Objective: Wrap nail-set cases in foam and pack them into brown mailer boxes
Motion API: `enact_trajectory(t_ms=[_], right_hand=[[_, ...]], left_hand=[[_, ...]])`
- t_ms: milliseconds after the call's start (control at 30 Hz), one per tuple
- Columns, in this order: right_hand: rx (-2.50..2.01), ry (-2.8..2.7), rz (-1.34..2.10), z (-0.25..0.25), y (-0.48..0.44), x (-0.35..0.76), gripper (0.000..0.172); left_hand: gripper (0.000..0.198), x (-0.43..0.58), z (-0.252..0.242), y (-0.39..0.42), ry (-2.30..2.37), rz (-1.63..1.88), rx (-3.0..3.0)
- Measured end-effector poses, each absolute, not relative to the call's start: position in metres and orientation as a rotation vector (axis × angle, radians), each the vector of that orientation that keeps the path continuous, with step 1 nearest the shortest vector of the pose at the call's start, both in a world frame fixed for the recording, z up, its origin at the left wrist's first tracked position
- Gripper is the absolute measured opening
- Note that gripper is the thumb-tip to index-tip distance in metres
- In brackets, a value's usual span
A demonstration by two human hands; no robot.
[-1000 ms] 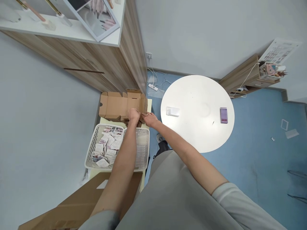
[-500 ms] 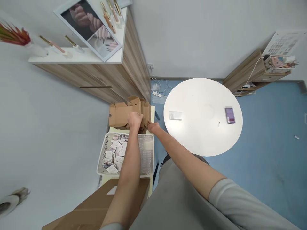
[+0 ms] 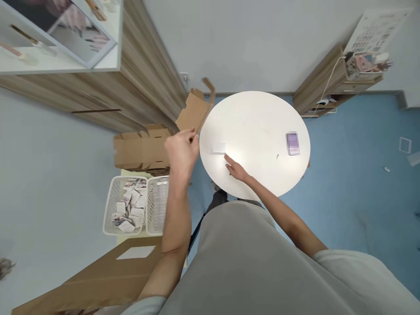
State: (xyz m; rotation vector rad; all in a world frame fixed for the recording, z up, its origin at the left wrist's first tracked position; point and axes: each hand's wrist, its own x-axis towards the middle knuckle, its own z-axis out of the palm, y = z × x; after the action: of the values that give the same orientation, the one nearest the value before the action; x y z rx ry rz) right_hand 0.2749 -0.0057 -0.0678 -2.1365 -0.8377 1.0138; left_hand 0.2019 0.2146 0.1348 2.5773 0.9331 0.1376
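Observation:
My left hand (image 3: 182, 151) is closed around the lower edge of an unfolded brown cardboard box (image 3: 193, 113), raised beside the round table's left edge. One flap of that box is blurred by motion. Over the white table (image 3: 259, 127), my right hand (image 3: 237, 169) is open with its index finger stretched out. Its fingertip is at the corner of a small whitish, see-through plastic box (image 3: 219, 147); whether they touch I cannot tell. More flattened cardboard boxes (image 3: 139, 148) lie stacked to the left of my left hand.
White baskets (image 3: 108, 205) with small cards and clear plastic pieces stand on the left, behind a large carton (image 3: 108, 271). A wooden cabinet (image 3: 144, 65) rises at upper left. On the table's right lies a purple item (image 3: 293, 143); a wooden drawer unit (image 3: 331, 83) stands beyond.
My left hand has lifted one cardboard box off the stack and carried it right. My right hand has left the stack and moved over the table. The view has shifted rightward.

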Motion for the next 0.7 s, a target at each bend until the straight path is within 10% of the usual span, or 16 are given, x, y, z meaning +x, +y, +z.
enact_trajectory(t_ms=[333, 700], right_hand=[[-2.070, -0.117, 0.771, -0.102, -0.266, 0.312, 0.085], [-2.190, -0.278, 0.863, -0.129, -0.261, 0.357, 0.089]], left_hand=[[0.052, 0.272, -0.063, 0.039, 0.431, -0.234, 2.600], [0.041, 0.231, -0.147, -0.035, 0.214, -0.767, 2.584]])
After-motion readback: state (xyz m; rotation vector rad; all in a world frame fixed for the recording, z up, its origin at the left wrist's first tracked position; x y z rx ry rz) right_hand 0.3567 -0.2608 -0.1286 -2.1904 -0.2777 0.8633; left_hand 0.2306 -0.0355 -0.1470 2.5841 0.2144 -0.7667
